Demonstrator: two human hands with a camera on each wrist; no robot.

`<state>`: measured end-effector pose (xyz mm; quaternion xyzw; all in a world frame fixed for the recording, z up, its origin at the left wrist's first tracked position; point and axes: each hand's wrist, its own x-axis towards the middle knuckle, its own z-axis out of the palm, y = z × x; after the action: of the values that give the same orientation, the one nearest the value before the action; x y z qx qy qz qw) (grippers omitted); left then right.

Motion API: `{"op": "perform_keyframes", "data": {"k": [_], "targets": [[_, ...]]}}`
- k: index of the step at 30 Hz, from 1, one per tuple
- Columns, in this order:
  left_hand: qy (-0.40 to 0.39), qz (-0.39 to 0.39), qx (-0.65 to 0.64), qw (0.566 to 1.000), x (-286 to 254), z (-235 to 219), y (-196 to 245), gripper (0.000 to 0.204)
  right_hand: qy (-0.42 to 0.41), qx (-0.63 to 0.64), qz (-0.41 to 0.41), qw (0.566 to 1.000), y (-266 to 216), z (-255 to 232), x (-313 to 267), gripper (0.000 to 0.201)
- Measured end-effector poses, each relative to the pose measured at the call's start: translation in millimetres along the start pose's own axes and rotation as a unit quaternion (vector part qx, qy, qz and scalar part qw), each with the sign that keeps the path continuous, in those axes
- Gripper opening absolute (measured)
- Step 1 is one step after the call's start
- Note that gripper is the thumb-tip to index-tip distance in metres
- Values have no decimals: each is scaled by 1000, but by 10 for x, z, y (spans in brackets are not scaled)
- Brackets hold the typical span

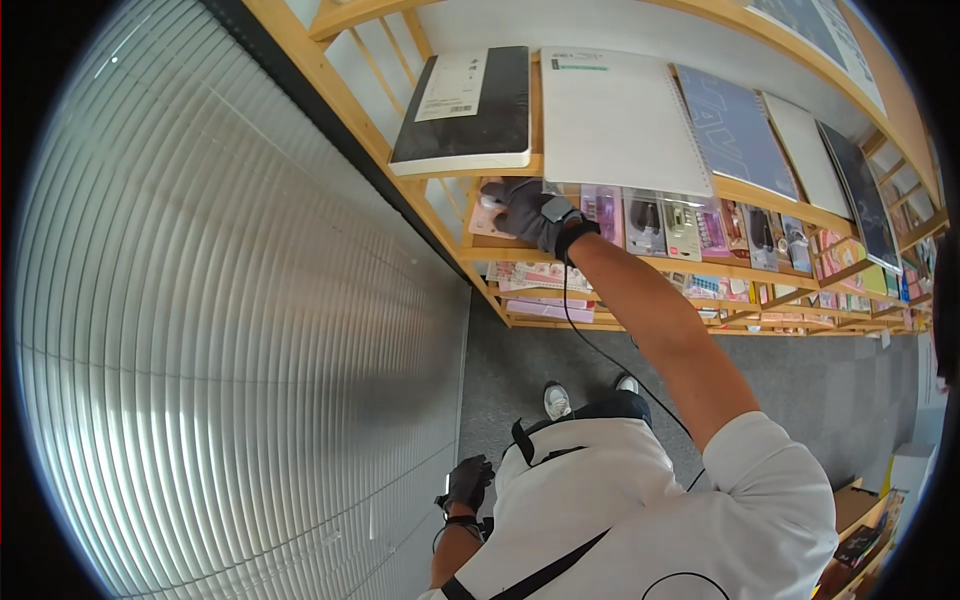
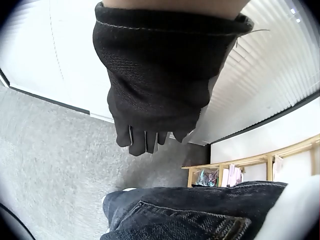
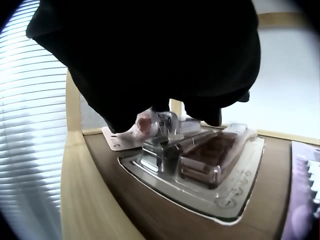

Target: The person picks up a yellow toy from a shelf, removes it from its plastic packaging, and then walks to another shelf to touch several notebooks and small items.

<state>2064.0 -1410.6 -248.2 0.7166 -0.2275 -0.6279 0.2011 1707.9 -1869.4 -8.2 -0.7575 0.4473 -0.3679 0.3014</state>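
My gloved right hand reaches under the upper shelf, its fingertips right at a pink-backed blister pack. That pack has a clear bubble with something pink inside and lies at the left end of the lower shelf; I cannot tell whether the fingers pinch it. In the right wrist view, thumb and fingers come down on either side of the bubble. In front of it lies a larger blister pack, showing a grey stapler-like piece and a brown block. My gloved left hand hangs by my side, fingers loosely bent, holding nothing.
On the upper shelf lie a black notebook, a white spiral notebook and a blue one. Several packaged goods line the lower shelf, including a purple pack. A wooden post and window blinds border the left.
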Motion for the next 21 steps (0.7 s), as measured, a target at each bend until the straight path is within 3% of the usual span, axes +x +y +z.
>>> {"op": "perform_keyframes", "data": {"k": [4,5,6,7,8,12,14,15,19,20,21], "targets": [[24,-56,-29,998,-44,22,-141,30,10,-92,-45,995,61,-10,-15,46],[-1,55,114,992,22,-46,-276,30,5,-90,-29,996,90,5,-23,45],[-27,166,253,953,101,-95,-397,30,0,-89,-15,996,120,3,-16,43],[-51,272,384,881,136,-102,-477,29,-5,-88,1,996,136,-4,-16,42],[-51,272,383,881,127,-91,-506,29,-5,-89,0,996,86,-16,-36,42],[-38,223,360,905,135,-77,-418,30,46,-153,-24,987,-96,4,-83,44],[-6,28,135,990,30,17,-152,30,39,-165,0,986,-19,88,-62,44],[9,-72,17,997,-13,53,-73,31,36,-171,12,985,-21,92,-60,45],[13,-19,-30,999,-56,104,128,32,83,-133,-40,987,-102,46,-103,48],[10,-19,-29,999,-54,103,153,32,84,-135,-37,987,32,66,-129,48],[4,-14,-16,1000,-32,99,180,32,146,-145,-22,978,334,130,-159,48]]}}
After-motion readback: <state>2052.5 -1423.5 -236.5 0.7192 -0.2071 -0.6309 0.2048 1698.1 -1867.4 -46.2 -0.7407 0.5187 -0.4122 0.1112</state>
